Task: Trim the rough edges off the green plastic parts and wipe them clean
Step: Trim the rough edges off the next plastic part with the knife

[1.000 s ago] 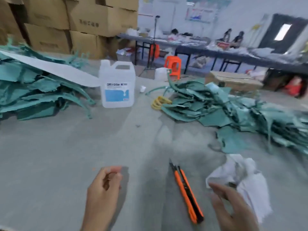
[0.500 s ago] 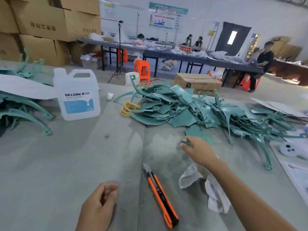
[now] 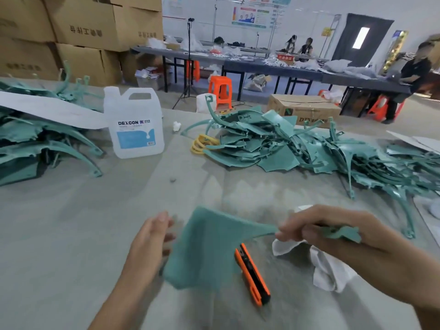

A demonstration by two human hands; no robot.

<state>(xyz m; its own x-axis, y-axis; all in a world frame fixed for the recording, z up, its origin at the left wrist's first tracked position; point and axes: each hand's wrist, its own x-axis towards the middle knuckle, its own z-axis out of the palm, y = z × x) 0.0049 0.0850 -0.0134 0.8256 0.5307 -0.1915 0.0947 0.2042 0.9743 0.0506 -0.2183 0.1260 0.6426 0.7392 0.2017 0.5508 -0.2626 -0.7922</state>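
My right hand [image 3: 333, 232] grips one end of a flat green plastic part [image 3: 209, 246] and holds it above the grey table. My left hand [image 3: 147, 244] is beside the part's left edge with straight, blurred fingers; whether it touches the part I cannot tell. An orange and black utility knife [image 3: 253, 277] lies on the table under the part. A crumpled white cloth [image 3: 326, 270] lies under my right wrist. A large heap of green parts [image 3: 297, 148] fills the right middle of the table. Another stack of green parts [image 3: 35, 144] sits at the left.
A white jug of cleaning liquid [image 3: 134, 125] stands left of centre. Yellow rings [image 3: 201, 144] lie by the right heap. A white sheet [image 3: 47, 108] covers the left stack. Cardboard boxes [image 3: 83, 32] rise behind, and people work at long tables [image 3: 285, 65] beyond.
My right hand has lifted a green part from the edge of the heap and brought it toward me over the knife. My left hand has risen toward the part.
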